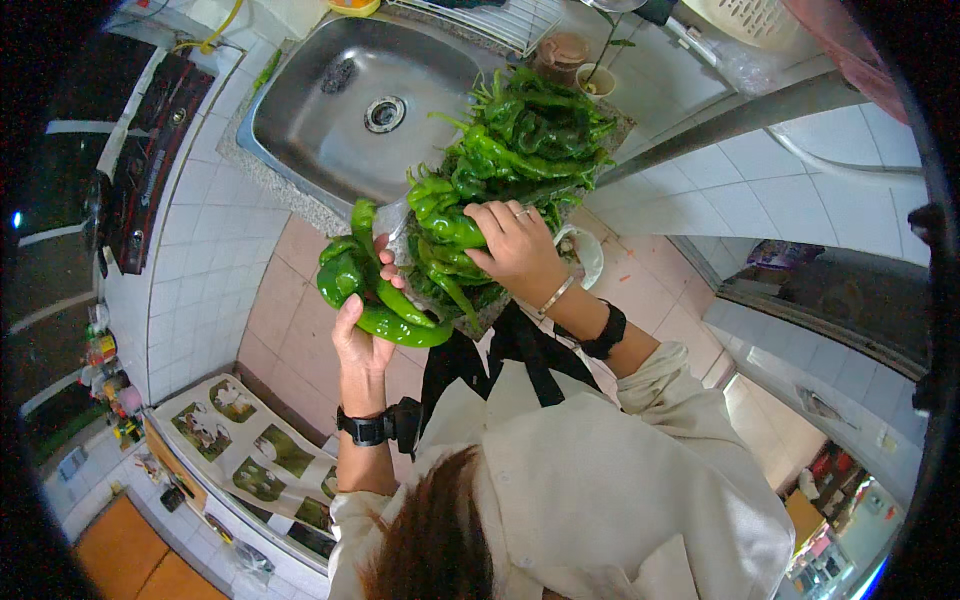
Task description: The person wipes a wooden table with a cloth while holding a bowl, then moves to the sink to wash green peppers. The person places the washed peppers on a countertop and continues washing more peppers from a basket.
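Several long green peppers (394, 322) rest in my left hand (365, 330), its thumb on one side and its fingertips showing on the other. They are glossy, and one stands up towards the sink's near rim. My right hand (517, 247) lies on the near part of a heap of green peppers (517, 150), its fingers curled over one pepper (454, 227). Whether it grips that pepper or only touches it, I cannot tell. The heap covers the counter to the right of the sink, with stems pointing many ways. Clear plastic (391, 223) shows beside the near peppers.
A stainless steel sink (300, 135) with a dark scouring pad (339, 75) lies beyond my hands. One loose pepper (268, 69) sits left of it. Behind are a wire rack (517, 26) and a potted plant (596, 79). A white bucket (585, 255) stands on the floor.
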`<state>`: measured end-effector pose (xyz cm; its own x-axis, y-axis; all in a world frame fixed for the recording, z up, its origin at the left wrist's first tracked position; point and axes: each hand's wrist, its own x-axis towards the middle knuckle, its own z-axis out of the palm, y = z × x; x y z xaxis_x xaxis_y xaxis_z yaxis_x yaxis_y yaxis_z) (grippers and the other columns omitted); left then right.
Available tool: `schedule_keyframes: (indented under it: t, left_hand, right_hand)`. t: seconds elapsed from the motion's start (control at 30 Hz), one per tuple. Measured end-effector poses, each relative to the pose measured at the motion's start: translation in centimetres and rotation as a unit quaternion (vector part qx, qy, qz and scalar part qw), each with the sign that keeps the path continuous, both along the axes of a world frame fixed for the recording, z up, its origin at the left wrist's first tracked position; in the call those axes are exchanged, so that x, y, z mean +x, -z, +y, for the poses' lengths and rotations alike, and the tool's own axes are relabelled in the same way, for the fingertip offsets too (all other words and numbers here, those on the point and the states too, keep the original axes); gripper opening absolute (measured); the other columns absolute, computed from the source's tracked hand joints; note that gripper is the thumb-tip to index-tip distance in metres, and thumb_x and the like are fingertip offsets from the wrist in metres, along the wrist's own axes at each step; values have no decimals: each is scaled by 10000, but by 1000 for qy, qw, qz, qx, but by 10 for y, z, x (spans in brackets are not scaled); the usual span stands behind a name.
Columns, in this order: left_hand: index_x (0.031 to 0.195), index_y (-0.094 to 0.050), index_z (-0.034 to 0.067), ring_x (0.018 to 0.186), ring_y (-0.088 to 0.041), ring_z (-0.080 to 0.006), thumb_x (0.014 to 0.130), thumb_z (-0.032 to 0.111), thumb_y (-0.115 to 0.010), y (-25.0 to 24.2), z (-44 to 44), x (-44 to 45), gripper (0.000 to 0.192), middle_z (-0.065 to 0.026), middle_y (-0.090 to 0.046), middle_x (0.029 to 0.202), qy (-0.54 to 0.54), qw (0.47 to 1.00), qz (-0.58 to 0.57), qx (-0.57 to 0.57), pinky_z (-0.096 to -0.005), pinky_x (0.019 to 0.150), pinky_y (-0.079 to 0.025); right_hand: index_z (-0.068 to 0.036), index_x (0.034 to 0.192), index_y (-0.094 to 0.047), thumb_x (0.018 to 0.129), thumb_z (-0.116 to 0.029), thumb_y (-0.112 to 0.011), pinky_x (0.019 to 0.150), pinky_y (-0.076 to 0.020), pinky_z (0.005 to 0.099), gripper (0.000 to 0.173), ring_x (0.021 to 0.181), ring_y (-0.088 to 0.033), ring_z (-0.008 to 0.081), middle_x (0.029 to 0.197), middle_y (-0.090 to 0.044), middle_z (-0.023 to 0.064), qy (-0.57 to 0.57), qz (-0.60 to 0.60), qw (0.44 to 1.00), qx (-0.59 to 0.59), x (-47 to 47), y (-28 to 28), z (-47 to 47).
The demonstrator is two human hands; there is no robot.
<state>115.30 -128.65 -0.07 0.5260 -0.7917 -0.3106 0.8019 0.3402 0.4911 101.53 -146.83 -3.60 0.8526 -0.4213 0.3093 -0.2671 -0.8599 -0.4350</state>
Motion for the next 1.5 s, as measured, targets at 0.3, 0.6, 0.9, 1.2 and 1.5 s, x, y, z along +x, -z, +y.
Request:
schedule_keyframes:
  t: [0.3,0.6,0.9,1.2,1.5]
  left_hand:
    - [1139,-461,95,1063,-513,-236,777,195,-650,10,4,-11,421,-31,-516,1051,50,999,7,-16,-433,952,-404]
    - [1136,-523,31,1274,-414,-324,731,164,-659,7,-8,-32,447,-112,-490,1289,43,996,-55,56,-435,1067,-328]
    - [953,-543,60,1281,-413,-334,664,195,-708,-15,-18,-22,359,-201,-480,1290,16,988,-152,9,-463,1111,-280]
    - [942,-543,74,1241,-456,-357,673,192,-690,-13,-2,-14,328,-219,-441,1333,1,993,-120,12,-518,1100,-297]
    - [881,-542,71,1217,-474,-368,637,206,-705,-12,8,-16,323,-225,-461,1305,11,989,-143,27,-517,1085,-320]
  right_hand:
    - [-92,1133,-576,722,-186,-734,787,-468,376,450,888,-582,278,971,-581,100,-50,-112,957,262,-2,5,-4]
    - [-70,1117,-590,721,-131,-760,798,-498,347,435,907,-593,264,1011,-589,105,-81,-190,921,329,0,-17,13]
    - [-59,1100,-616,801,-91,-642,923,-455,411,302,1051,-582,309,1111,-626,116,-238,-223,912,250,2,-45,3]
    - [-149,974,-598,663,-219,-768,867,-381,420,362,1005,-493,265,1017,-526,60,128,-15,988,-86,5,2,-71]
    - [-100,979,-623,734,-164,-763,854,-416,383,289,960,-558,241,960,-620,55,73,-137,986,57,3,7,-85]
